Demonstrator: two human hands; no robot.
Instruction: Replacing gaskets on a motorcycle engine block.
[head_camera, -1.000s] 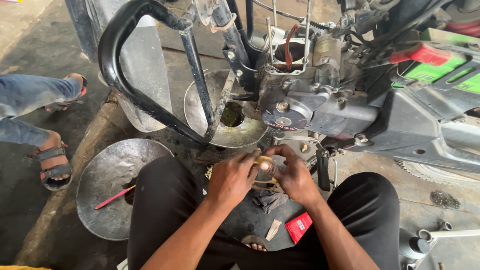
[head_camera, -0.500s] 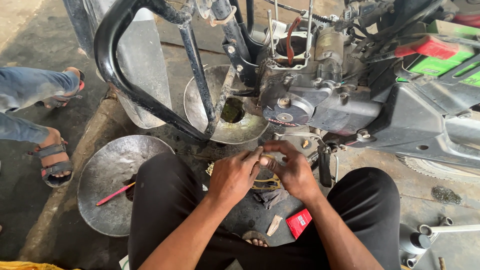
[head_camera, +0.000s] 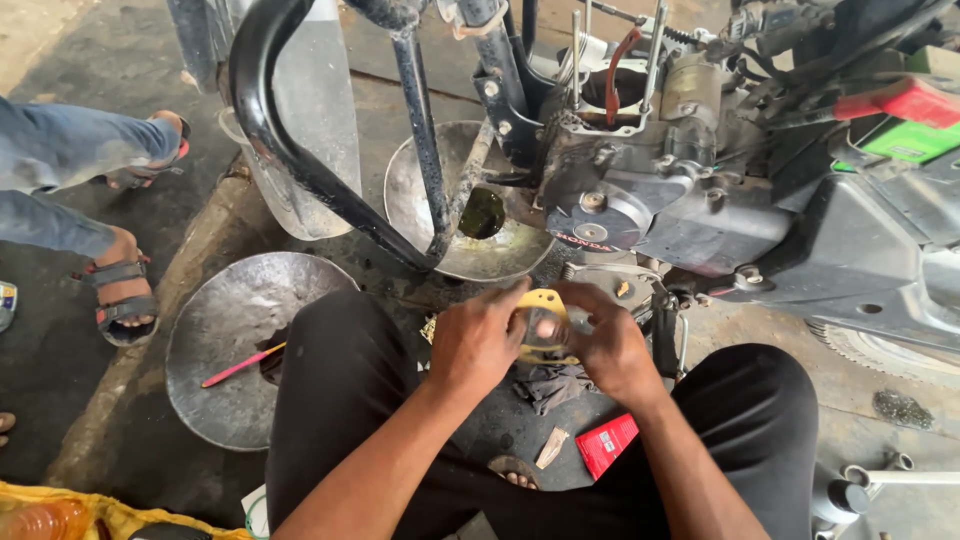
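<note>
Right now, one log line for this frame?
left hand: holds yellow gasket | right hand: holds same gasket | engine: just beyond hands | rag: on floor below

A small flat red packet (head_camera: 607, 444) lies on the floor between the person's knees. A green label with a red tag (head_camera: 905, 120) shows on the motorcycle at the upper right. No screens or signs appear.

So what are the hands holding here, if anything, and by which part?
Both hands grip one thin yellow gasket: the left hand holds its left edge, the right hand its right edge, fingers pinching the rim in front of the engine.
</note>
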